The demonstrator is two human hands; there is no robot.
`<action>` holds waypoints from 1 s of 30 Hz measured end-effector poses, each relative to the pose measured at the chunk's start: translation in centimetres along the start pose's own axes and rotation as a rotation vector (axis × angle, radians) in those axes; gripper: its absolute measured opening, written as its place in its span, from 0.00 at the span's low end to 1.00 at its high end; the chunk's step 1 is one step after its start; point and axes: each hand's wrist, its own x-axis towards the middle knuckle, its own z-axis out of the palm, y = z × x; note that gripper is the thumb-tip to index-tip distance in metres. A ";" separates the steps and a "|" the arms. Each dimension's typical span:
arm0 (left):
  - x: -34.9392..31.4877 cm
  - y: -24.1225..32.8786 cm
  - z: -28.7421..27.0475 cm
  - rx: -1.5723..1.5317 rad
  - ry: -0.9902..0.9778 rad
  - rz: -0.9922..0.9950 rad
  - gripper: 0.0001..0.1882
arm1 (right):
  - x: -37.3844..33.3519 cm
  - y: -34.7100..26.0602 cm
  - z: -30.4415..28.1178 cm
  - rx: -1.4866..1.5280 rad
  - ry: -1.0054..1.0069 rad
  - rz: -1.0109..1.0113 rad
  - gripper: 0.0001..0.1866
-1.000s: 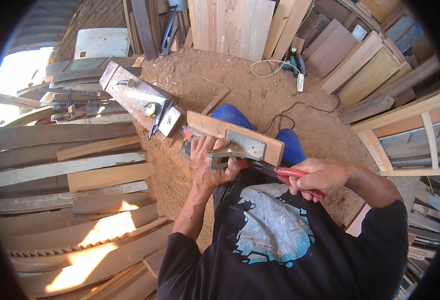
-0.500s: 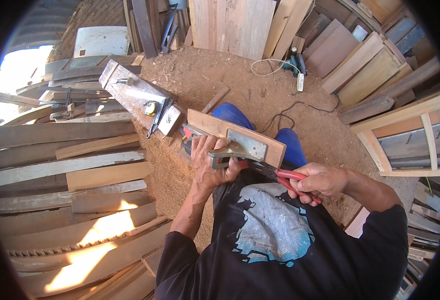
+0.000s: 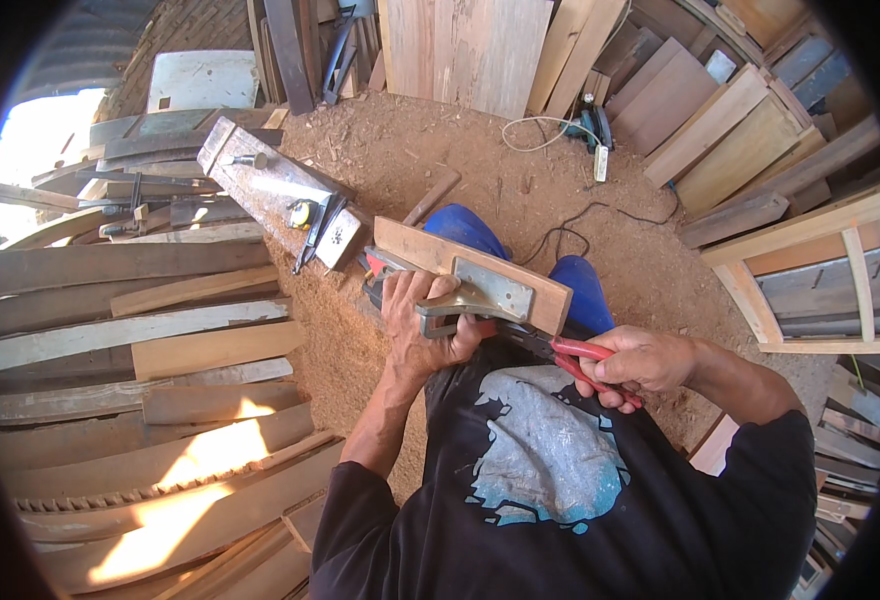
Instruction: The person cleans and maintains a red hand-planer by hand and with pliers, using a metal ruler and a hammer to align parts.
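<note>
My left hand (image 3: 422, 318) is closed around a metal tool with a curved, brass-coloured frame (image 3: 472, 300); I cannot make out its exact kind. A wooden board (image 3: 415, 245) lies along its far side, with a grey metal plate (image 3: 495, 287) against the board's face. Something red shows beyond my left fingers. My right hand (image 3: 640, 365) is wrapped around the red handles of a pair of pliers (image 3: 582, 350). The pliers' dark jaws point left at the near side of the metal tool, under the board's right end; what they grip is hidden.
On a narrow wooden bench (image 3: 270, 205) ahead left lie a yellow tape measure (image 3: 302, 214) and a dark tool (image 3: 326, 232). Many planks (image 3: 120, 262) cover the left side. A teal power tool (image 3: 590, 127) with a cable rests on the sawdust floor. Boards (image 3: 465, 50) lean at the back.
</note>
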 end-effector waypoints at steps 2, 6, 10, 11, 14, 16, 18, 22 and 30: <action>0.2 -0.1 0.1 -0.006 0.025 0.020 0.22 | 0.0 0.0 0.0 -0.002 0.007 0.006 0.15; 0.3 -0.1 0.1 -0.002 0.047 0.037 0.22 | -0.1 -0.3 0.2 -0.011 0.016 0.012 0.15; 0.3 -0.1 0.1 -0.005 0.041 0.035 0.22 | -0.1 -0.3 0.2 -0.012 0.015 0.012 0.15; 0.3 -0.1 0.2 -0.008 0.043 0.036 0.21 | -0.1 -0.3 0.2 -0.009 0.015 0.012 0.15; 0.2 -0.2 0.2 -0.012 0.050 0.038 0.21 | 0.0 -0.3 0.2 -0.019 0.008 0.000 0.15; 0.3 -0.1 0.1 -0.015 0.054 0.039 0.21 | 0.0 -0.3 0.2 -0.020 0.004 0.001 0.15; 0.4 0.1 -0.1 -0.011 0.044 0.037 0.21 | 0.0 -0.3 0.2 -0.021 0.001 0.003 0.15; 0.4 0.1 0.0 -0.008 0.049 0.039 0.21 | -0.1 -0.3 0.2 -0.035 0.005 -0.002 0.16; 0.5 0.1 0.1 -0.004 0.061 0.042 0.20 | -0.1 -0.2 -0.4 -0.011 0.002 0.005 0.17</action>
